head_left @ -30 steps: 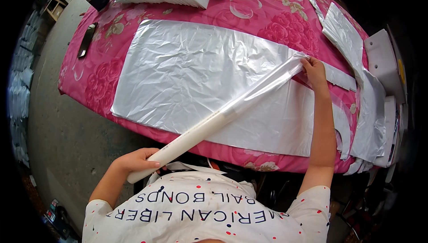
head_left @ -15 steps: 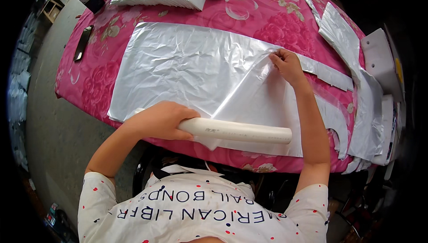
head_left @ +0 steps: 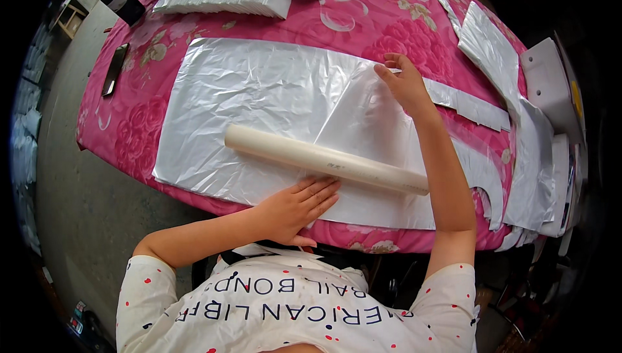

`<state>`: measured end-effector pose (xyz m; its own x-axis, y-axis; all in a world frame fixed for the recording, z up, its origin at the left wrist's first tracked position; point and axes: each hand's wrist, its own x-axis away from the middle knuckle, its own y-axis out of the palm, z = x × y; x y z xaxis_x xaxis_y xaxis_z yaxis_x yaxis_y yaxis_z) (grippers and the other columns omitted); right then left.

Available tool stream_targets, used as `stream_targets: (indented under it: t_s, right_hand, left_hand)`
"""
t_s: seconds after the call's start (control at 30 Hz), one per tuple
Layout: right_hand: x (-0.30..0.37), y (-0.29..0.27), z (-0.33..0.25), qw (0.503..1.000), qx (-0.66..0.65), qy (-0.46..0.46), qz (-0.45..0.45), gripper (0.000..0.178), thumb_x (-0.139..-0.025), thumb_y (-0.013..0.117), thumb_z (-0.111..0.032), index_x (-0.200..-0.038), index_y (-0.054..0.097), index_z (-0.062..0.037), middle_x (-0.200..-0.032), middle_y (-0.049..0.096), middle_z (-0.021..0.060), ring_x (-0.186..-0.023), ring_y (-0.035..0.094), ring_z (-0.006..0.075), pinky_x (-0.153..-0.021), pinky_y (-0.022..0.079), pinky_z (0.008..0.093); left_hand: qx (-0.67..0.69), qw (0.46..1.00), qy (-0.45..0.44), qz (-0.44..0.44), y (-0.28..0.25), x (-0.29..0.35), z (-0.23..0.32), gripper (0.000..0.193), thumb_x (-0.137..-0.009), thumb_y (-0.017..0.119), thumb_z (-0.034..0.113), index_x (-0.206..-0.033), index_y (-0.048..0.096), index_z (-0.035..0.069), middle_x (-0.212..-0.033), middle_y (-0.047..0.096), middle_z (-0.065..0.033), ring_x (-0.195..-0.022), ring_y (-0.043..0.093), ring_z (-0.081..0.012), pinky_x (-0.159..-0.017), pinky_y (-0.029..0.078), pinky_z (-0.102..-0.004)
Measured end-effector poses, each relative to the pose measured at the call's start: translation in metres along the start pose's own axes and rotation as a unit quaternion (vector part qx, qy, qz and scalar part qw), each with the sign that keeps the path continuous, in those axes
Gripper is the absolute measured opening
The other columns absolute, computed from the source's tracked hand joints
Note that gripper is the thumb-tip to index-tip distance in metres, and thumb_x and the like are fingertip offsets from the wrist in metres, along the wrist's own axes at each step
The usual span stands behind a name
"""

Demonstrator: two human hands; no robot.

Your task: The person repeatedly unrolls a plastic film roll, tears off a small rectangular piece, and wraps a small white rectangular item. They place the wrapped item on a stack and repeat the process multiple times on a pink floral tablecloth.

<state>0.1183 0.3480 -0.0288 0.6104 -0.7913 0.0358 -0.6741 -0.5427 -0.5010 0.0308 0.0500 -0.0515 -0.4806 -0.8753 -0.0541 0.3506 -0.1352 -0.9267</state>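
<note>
Silvery white plastic sheets (head_left: 253, 87) lie wrinkled on the table, with a smoother folded-over area on their right half. Across them rests a white plastic pipe (head_left: 285, 152), slanting down to the right, with no hand around it. My left hand (head_left: 301, 207) lies flat at the sheets' near edge, just below the pipe, its fingers stretched out. At the sheets' far right corner, my right hand (head_left: 405, 84) is raised with thumb and fingers apart, and nothing shows between them. My right forearm passes beside the pipe's right end.
A pink flowered cloth (head_left: 142, 119) covers the table. Stacks of folded white pieces (head_left: 227, 0) stand at the back, near a dark jar (head_left: 120, 0). A phone (head_left: 115, 70) lies at the left. White film strips (head_left: 470, 106) and white boxes (head_left: 547, 74) line the right side.
My left hand has let go of the pipe and come down flat on the near edge. The pipe now lies on the sheets. My right hand's fingers have opened from their pinch at the corner.
</note>
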Motion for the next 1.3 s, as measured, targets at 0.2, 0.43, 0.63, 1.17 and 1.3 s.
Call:
stream_targets:
  t_s: [0.2,0.43,0.63,1.17,1.3]
  right_hand:
    - [0.12,0.02,-0.027,0.941,0.167,-0.271,-0.118,0.041,-0.079,0.066,-0.022,-0.115,0.056,-0.0049,-0.108,0.058,0.0128,-0.096,0.056,0.0281,-0.079,0.047,0.0354]
    - [0.143,0.001,-0.001,0.935,0.261,-0.241,-0.012,0.04,-0.075,0.068,-0.015,-0.113,0.059,-0.0071,-0.097,0.062,0.009,-0.085,0.057,0.0269,-0.074,0.048,0.0361]
    - [0.107,-0.063,0.047,0.892,0.367,-0.199,0.173,0.039,-0.078,0.066,-0.016,-0.115,0.059,-0.0073,-0.099,0.062,0.01,-0.086,0.058,0.0279,-0.074,0.048,0.0371]
    - [0.075,0.028,-0.001,0.9,0.248,-0.358,0.015,0.039,-0.074,0.067,-0.01,-0.112,0.059,-0.0065,-0.103,0.061,0.0076,-0.095,0.055,0.0279,-0.084,0.044,0.0387]
    - [0.038,0.024,0.002,0.903,0.252,-0.342,0.073,0.039,-0.074,0.067,-0.008,-0.111,0.059,-0.005,-0.115,0.056,0.0108,-0.105,0.051,0.0308,-0.092,0.041,0.0393]
  left_hand:
    - [-0.021,0.998,-0.052,-0.005,0.017,-0.003,0.026,0.087,-0.081,0.044,0.059,-0.135,0.032,-0.007,-0.144,0.025,-0.0225,-0.136,0.02,-0.0323,-0.11,0.015,-0.0436]
    - [-0.039,0.997,-0.064,-0.013,0.019,-0.002,0.032,0.086,-0.082,0.045,0.058,-0.136,0.029,-0.007,-0.146,0.022,-0.0218,-0.137,0.017,-0.0309,-0.111,0.014,-0.0431]
    - [0.063,0.998,0.006,-0.022,0.002,0.003,0.015,0.089,-0.08,0.053,0.052,-0.14,0.02,-0.005,-0.148,0.015,-0.0193,-0.139,0.014,-0.0298,-0.112,0.012,-0.0428]
    - [-0.025,0.998,-0.007,-0.051,0.009,0.013,0.015,0.076,-0.076,0.06,0.041,-0.138,0.032,0.006,-0.147,0.025,-0.0128,-0.137,0.021,-0.0259,-0.11,0.018,-0.0422]
    - [-0.034,0.998,0.052,-0.03,0.001,0.014,0.006,0.078,-0.073,0.063,0.04,-0.135,0.035,0.002,-0.142,0.032,-0.0143,-0.132,0.03,-0.0265,-0.108,0.025,-0.039]
